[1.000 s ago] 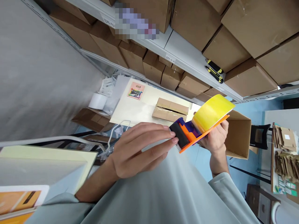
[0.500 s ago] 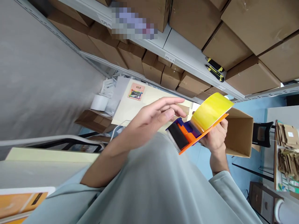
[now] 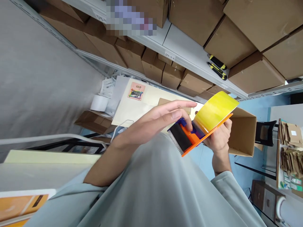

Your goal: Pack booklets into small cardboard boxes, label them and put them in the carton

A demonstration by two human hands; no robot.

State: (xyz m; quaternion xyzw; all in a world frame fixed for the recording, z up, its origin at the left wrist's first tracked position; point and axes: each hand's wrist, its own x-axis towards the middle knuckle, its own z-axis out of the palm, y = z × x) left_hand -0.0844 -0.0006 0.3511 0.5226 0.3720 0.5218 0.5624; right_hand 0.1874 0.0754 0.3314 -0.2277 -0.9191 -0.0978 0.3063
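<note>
My right hand (image 3: 219, 137) grips a packing tape dispenser (image 3: 189, 134) from its right side. Its frame is orange and dark blue, with a black roller and a toothed metal blade at the lower left end. A wide roll of yellow tape (image 3: 216, 110) sits on the dispenser. My left hand (image 3: 165, 118) reaches in from the left, holding nothing. Its index finger points straight out toward the roll, while a bent finger touches or lies just over the dispenser's orange and blue middle. Its other fingers are mostly hidden.
Cardboard boxes (image 3: 189, 22) fill the shelves ahead; two yellow-black utility knives (image 3: 217, 67) lie on the shelf edge. Below is a cream tabletop (image 3: 120, 108) with a pink card (image 3: 136, 91). An open carton (image 3: 242, 132) stands right, a white roll (image 3: 98, 103) left.
My left hand has moved right, and one of its fingers has come down into the dispenser's middle. The dispenser in my right hand has barely moved; the view has shifted slightly.
</note>
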